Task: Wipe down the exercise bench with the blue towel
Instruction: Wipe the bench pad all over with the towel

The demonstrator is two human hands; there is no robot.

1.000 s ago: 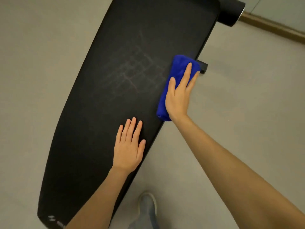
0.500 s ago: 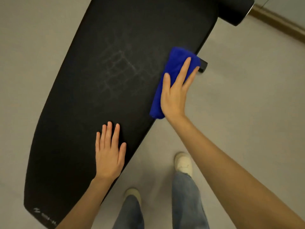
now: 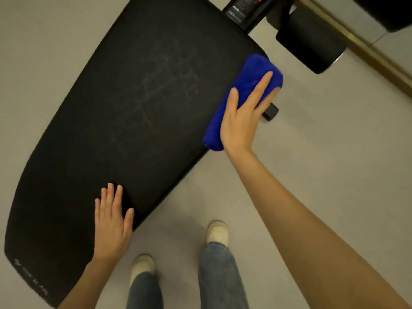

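Observation:
The black padded exercise bench [image 3: 124, 121] runs from lower left to upper right, with faint pale scuff lines on its middle. A folded blue towel [image 3: 247, 85] lies over the bench's right edge near the far end. My right hand [image 3: 242, 117] presses flat on the towel, fingers straight and spread, thumb on the pad side. My left hand [image 3: 111, 221] rests flat on the near part of the pad, by its right edge, fingers straight.
A black round roller pad [image 3: 312, 43] and a labelled black frame post [image 3: 245, 10] sit beyond the bench's far end. A short black bar end [image 3: 270, 112] sticks out under the towel. My shoes [image 3: 217, 231] stand on the grey floor. A brass-coloured floor strip [image 3: 365, 47] runs at upper right.
My right hand has slid the towel along the bench's right edge toward the far end. The view has pulled back, showing my legs and the bench frame. My left hand stays flat on the pad.

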